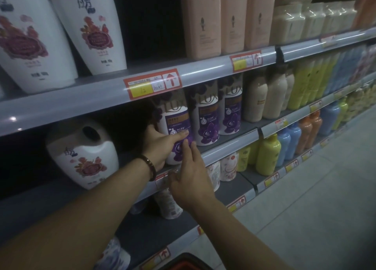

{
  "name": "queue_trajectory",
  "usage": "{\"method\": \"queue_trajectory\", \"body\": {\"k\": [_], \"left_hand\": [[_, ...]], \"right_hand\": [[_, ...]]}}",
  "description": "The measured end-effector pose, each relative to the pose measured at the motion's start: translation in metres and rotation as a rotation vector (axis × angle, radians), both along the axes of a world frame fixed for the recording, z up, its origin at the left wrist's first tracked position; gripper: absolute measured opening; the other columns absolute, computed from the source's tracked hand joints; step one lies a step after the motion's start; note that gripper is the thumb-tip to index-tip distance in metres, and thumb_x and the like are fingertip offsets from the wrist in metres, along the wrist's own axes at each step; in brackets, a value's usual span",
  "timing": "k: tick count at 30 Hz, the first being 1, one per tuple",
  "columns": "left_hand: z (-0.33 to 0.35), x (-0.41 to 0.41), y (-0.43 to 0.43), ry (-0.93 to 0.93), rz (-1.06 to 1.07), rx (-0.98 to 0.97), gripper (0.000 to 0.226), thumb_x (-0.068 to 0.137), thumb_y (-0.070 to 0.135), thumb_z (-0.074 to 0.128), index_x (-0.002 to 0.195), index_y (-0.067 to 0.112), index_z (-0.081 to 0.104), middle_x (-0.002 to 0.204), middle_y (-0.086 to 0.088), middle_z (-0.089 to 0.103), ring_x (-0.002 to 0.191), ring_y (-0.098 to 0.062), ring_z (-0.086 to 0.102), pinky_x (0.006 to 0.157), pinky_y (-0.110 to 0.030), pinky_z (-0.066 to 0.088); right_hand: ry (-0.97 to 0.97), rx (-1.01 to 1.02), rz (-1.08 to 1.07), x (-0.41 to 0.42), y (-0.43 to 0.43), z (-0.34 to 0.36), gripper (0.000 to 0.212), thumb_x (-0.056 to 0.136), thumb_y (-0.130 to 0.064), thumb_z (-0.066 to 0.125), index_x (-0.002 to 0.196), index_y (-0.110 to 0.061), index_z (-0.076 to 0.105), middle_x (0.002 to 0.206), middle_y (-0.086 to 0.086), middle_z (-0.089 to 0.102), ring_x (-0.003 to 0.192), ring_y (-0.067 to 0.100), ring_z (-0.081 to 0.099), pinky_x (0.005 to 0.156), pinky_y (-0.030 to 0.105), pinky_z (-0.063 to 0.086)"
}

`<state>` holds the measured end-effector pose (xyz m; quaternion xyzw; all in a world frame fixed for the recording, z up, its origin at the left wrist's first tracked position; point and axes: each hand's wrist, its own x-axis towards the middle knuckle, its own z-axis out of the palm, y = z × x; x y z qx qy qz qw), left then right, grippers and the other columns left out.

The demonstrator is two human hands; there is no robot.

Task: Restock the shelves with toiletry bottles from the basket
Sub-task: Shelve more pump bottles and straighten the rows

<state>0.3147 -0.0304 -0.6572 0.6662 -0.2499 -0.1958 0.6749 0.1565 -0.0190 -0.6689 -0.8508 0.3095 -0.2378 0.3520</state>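
A white and purple LUX bottle (176,125) stands upright at the front of the middle shelf (230,147), leftmost of three alike. My left hand (162,145) wraps round its lower left side, thumb across the label. My right hand (189,178) has straight fingers, and their tips touch the bottle's lower front. At the bottom edge of the view only the dark rim of the basket (185,262) shows.
A white floral jug (83,153) stands left of the LUX bottles, with a dark gap between. Cream, yellow, blue and orange bottles fill the shelves to the right. Large white bottles and pink bottles (203,19) stand on the upper shelf. Grey floor tiles lie at the right.
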Motion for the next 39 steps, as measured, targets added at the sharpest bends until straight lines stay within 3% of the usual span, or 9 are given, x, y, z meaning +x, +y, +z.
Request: {"method": "queue_trajectory", "body": {"k": [4,10,16,18,24,31,39], "left_hand": [[-0.005,0.001,0.001,-0.053,-0.020,0.001,0.083,0.052,0.033,0.106,0.124,0.021,0.066,0.110,-0.002,0.080,0.099,-0.024,0.079,0.087,-0.050,0.065],[-0.004,-0.002,0.005,-0.197,-0.009,0.040,0.085,0.059,0.023,0.104,0.132,0.025,0.061,0.117,0.004,0.077,0.107,-0.017,0.076,0.085,-0.040,0.067],[0.003,-0.010,0.022,-0.320,-0.003,0.115,0.082,0.068,0.033,0.100,0.137,0.026,0.057,0.124,0.007,0.073,0.111,-0.012,0.072,0.090,-0.032,0.062],[0.000,-0.013,0.031,-0.323,-0.022,0.151,0.075,0.076,0.031,0.095,0.138,0.024,0.055,0.127,0.007,0.071,0.112,-0.012,0.070,0.086,-0.024,0.058],[-0.017,-0.014,0.050,-0.301,-0.046,0.223,0.062,0.078,0.019,0.093,0.123,0.031,0.053,0.102,0.017,0.069,0.098,-0.003,0.072,0.075,-0.017,0.057],[-0.017,-0.015,0.041,-0.319,-0.020,0.223,0.055,0.084,0.007,0.087,0.122,0.029,0.054,0.094,0.020,0.065,0.085,0.006,0.067,0.061,-0.005,0.052],[-0.018,-0.021,0.034,-0.324,0.024,0.216,0.051,0.082,0.006,0.088,0.121,0.025,0.061,0.095,0.016,0.070,0.088,0.001,0.072,0.067,-0.011,0.058]], "right_hand": [[-0.009,-0.004,-0.003,0.007,-0.002,-0.007,0.094,0.100,-0.020,0.057,0.169,-0.023,-0.007,0.177,0.000,-0.012,0.163,0.017,-0.006,0.123,0.025,0.012],[0.013,0.001,0.004,0.009,0.000,-0.011,0.097,0.100,-0.021,0.057,0.168,-0.022,-0.012,0.177,0.003,-0.012,0.163,0.020,-0.002,0.128,0.033,0.019],[0.057,-0.043,-0.003,0.009,0.003,-0.013,0.097,0.100,-0.023,0.055,0.167,-0.021,-0.015,0.176,0.007,-0.012,0.163,0.026,0.005,0.127,0.040,0.026],[0.082,-0.053,0.003,0.008,0.004,-0.014,0.100,0.098,-0.024,0.057,0.167,-0.021,-0.015,0.176,0.008,-0.013,0.163,0.026,0.004,0.127,0.041,0.025],[0.113,-0.087,-0.003,0.007,0.005,-0.019,0.104,0.094,-0.025,0.060,0.167,-0.016,-0.014,0.176,0.009,-0.014,0.163,0.027,-0.003,0.130,0.042,0.015],[0.154,-0.091,0.035,0.012,-0.005,-0.015,0.104,0.095,-0.030,0.060,0.166,-0.011,-0.015,0.175,0.016,-0.013,0.162,0.032,-0.016,0.132,0.044,-0.004],[0.126,-0.068,0.018,0.015,-0.013,-0.019,0.107,0.096,-0.035,0.062,0.166,-0.014,-0.016,0.176,0.014,-0.012,0.162,0.030,-0.016,0.132,0.049,-0.001]]}}
